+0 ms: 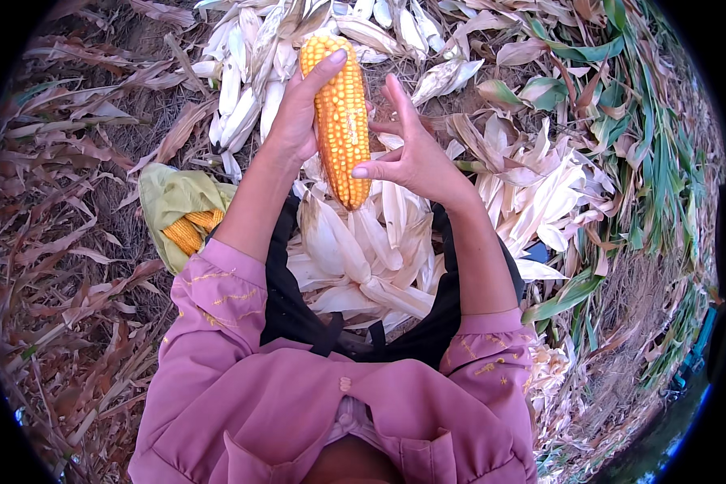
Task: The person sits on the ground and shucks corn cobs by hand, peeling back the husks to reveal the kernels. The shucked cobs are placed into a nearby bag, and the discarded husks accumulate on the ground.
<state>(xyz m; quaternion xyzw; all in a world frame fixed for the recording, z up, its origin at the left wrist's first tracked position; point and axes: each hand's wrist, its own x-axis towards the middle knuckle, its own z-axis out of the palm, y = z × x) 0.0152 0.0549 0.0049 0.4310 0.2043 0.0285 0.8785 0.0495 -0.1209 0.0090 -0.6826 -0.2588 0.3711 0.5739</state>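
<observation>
A husked ear of yellow corn (342, 124) is in the grip of my left hand (299, 118), whose thumb lies across the upper kernels. Its narrower end points down toward my lap, and a strip of kernels on the right side looks damaged. My right hand (420, 148) is beside the cob with its fingers spread; the thumb tip is at the cob's lower right edge, and I cannot tell whether it touches. Between my legs lies a heap of pale, stripped corn husks (363, 260).
A greenish-yellow sack (169, 187) with bare corn cobs (187, 233) stands left of my left forearm. Ears still in husks (239, 109) are piled ahead. More loose husks (550, 187) lie at right, near green corn stalks (653, 163). Dry leaves (66, 260) cover the left ground.
</observation>
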